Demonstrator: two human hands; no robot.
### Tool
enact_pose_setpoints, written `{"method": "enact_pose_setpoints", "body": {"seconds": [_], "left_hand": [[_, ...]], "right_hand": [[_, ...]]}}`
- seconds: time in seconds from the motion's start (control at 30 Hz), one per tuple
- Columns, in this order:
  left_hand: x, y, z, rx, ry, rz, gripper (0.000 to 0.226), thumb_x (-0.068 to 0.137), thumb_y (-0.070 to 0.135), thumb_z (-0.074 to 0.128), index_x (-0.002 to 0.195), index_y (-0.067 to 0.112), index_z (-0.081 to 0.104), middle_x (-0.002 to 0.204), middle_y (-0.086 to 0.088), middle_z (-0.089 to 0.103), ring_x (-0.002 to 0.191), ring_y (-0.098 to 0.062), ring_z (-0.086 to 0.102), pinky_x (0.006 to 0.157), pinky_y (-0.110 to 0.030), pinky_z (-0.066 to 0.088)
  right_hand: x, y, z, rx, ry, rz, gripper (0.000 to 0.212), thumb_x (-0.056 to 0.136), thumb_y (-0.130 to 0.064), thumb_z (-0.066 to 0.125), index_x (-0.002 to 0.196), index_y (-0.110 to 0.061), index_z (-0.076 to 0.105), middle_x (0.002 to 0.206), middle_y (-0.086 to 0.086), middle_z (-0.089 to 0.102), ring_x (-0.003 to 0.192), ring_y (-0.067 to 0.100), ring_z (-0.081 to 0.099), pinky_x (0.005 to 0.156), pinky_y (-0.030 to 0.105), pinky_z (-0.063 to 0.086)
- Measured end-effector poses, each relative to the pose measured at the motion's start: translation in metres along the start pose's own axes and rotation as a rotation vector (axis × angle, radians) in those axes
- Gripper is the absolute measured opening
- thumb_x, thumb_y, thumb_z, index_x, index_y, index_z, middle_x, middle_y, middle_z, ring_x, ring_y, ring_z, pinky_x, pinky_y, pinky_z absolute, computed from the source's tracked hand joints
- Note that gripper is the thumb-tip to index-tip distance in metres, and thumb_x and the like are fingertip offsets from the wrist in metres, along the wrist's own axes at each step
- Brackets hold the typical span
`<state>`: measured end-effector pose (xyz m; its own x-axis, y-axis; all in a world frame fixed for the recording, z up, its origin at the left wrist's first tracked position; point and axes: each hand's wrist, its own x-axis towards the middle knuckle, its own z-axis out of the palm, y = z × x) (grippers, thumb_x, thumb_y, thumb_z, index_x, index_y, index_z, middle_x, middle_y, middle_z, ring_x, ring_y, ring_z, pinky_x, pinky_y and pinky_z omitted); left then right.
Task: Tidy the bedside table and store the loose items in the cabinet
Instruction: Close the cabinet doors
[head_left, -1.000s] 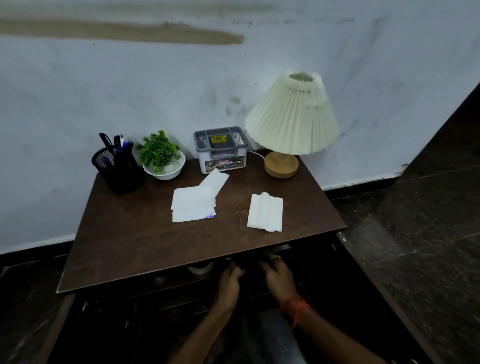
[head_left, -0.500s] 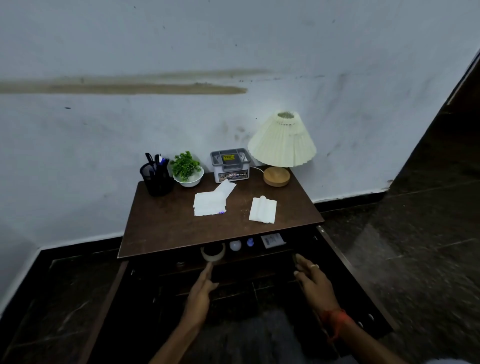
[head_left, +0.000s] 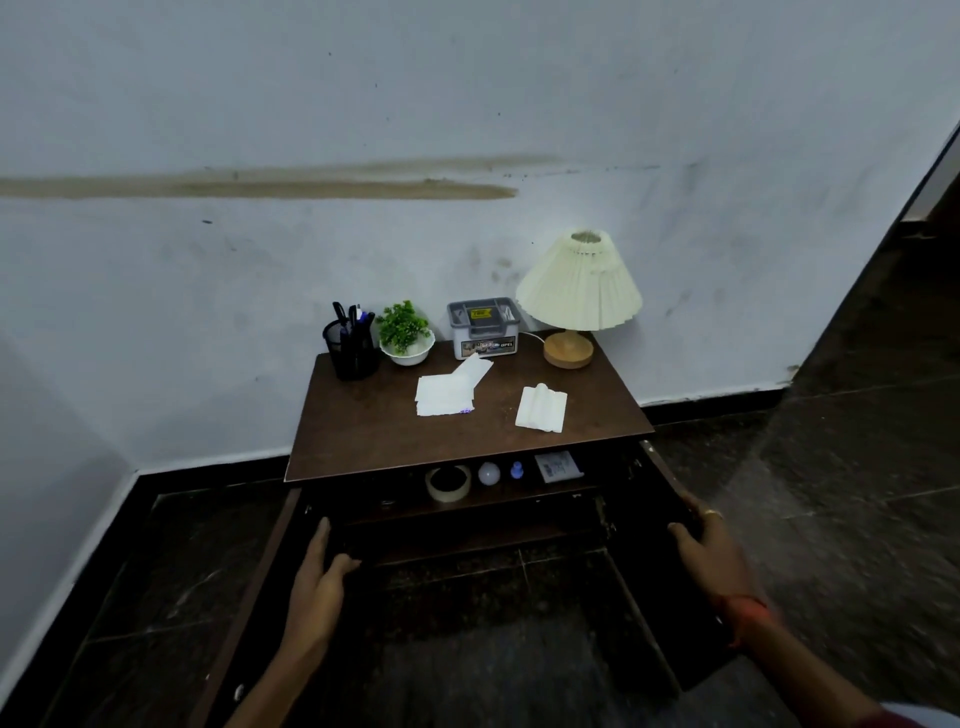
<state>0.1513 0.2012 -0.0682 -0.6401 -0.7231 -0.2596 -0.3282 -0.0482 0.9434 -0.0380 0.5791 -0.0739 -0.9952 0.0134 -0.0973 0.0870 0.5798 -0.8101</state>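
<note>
The brown bedside table (head_left: 363, 436) stands against the wall with both cabinet doors swung open. On its top lie a loose stack of white papers (head_left: 447, 392) and a folded white tissue (head_left: 541, 409). The upper shelf inside holds a tape roll (head_left: 448, 483), a small white ball (head_left: 489, 473), a tiny blue item (head_left: 516, 470) and a small card (head_left: 557, 466). My left hand (head_left: 319, 582) rests with straight fingers against the left door (head_left: 249, 603). My right hand (head_left: 714, 545) grips the top edge of the right door (head_left: 660, 467).
At the back of the top stand a black pen holder (head_left: 352, 349), a potted green plant (head_left: 404, 338), a grey lidded box (head_left: 484, 327) and a cream pleated lamp (head_left: 577, 291). Dark tiled floor surrounds the table; the white wall is right behind it.
The view has pulled back and up. My hands moved apart from the middle of the cabinet front out to the two doors, which now stand wide open.
</note>
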Motion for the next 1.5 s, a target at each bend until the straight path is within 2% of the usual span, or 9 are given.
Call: {"method": "enact_pose_setpoints", "body": {"seconds": [0.07,0.17,0.43,0.7,0.9,1.03,1.17,1.3,1.5], "left_hand": [[0.0,-0.001,-0.016,0.052,0.048,0.001,0.063,0.092,0.003,0.051,0.15,0.023,0.034,0.152,-0.002,0.038,0.134,-0.021,0.042,0.105,-0.029,0.033],[0.004,-0.006,-0.038,0.118,0.078,-0.005,0.068,0.087,0.014,0.056,0.146,0.041,0.036,0.149,-0.006,0.044,0.129,-0.03,0.05,0.109,-0.045,0.039],[0.003,-0.026,-0.069,0.232,0.186,-0.11,0.064,0.093,0.012,0.055,0.151,0.018,0.03,0.151,-0.018,0.04,0.134,-0.035,0.042,0.109,-0.04,0.033],[0.004,-0.032,-0.085,0.324,0.18,-0.17,0.06,0.095,0.019,0.055,0.15,0.013,0.033,0.15,-0.017,0.041,0.135,-0.036,0.041,0.111,-0.04,0.031],[0.003,-0.031,-0.088,0.353,0.168,-0.21,0.056,0.094,0.022,0.055,0.146,0.01,0.038,0.14,-0.02,0.051,0.126,-0.037,0.048,0.105,-0.039,0.036],[0.004,-0.032,-0.093,0.41,0.159,-0.239,0.052,0.096,0.025,0.054,0.143,0.005,0.043,0.144,-0.021,0.048,0.134,-0.037,0.042,0.109,-0.039,0.031],[0.002,-0.035,-0.098,0.417,0.149,-0.273,0.044,0.095,0.027,0.055,0.132,0.004,0.055,0.133,-0.024,0.056,0.123,-0.039,0.051,0.104,-0.039,0.039],[0.0,-0.037,-0.1,0.41,0.14,-0.326,0.043,0.093,0.033,0.055,0.124,0.004,0.062,0.124,-0.025,0.061,0.116,-0.038,0.056,0.087,-0.033,0.038],[0.001,-0.037,-0.101,0.382,0.158,-0.359,0.036,0.094,0.028,0.056,0.117,0.002,0.066,0.126,-0.024,0.06,0.121,-0.038,0.053,0.088,-0.031,0.035]], "right_hand": [[0.002,0.005,-0.005,-0.058,0.001,0.029,0.053,0.087,-0.013,0.059,0.138,-0.017,0.047,0.125,0.011,0.059,0.113,0.029,0.059,0.097,0.04,0.046],[0.005,0.017,-0.007,-0.128,-0.002,0.058,0.058,0.082,-0.025,0.06,0.137,-0.017,0.045,0.122,0.015,0.061,0.104,0.031,0.062,0.091,0.041,0.05],[0.003,0.043,-0.015,-0.389,-0.002,0.195,0.041,0.073,-0.046,0.054,0.101,-0.016,0.058,0.093,0.013,0.068,0.08,0.029,0.065,0.076,0.04,0.054],[-0.015,0.058,-0.011,-0.515,-0.042,0.189,0.044,0.074,-0.054,0.055,0.098,-0.019,0.062,0.09,0.007,0.07,0.081,0.027,0.067,0.073,0.036,0.055],[-0.034,0.046,0.008,-0.489,-0.247,0.209,0.051,0.076,-0.049,0.066,0.11,-0.012,0.059,0.109,0.012,0.069,0.1,0.028,0.066,0.08,0.028,0.049],[-0.051,0.038,0.037,-0.456,-0.362,0.198,0.063,0.059,-0.064,0.066,0.103,-0.019,0.065,0.104,0.004,0.072,0.097,0.022,0.068,0.082,0.029,0.053],[-0.055,0.031,0.077,-0.408,-0.404,0.173,0.067,0.052,-0.074,0.063,0.097,-0.025,0.065,0.104,0.0,0.072,0.099,0.021,0.068,0.083,0.031,0.054],[-0.06,-0.006,0.108,-0.367,-0.431,0.142,0.061,0.069,-0.058,0.07,0.115,-0.02,0.06,0.119,0.007,0.067,0.112,0.026,0.062,0.089,0.028,0.049],[-0.036,-0.04,0.153,-0.203,-0.51,0.147,0.057,0.074,-0.036,0.074,0.124,-0.018,0.054,0.122,0.009,0.064,0.114,0.028,0.06,0.095,0.03,0.047]]}}
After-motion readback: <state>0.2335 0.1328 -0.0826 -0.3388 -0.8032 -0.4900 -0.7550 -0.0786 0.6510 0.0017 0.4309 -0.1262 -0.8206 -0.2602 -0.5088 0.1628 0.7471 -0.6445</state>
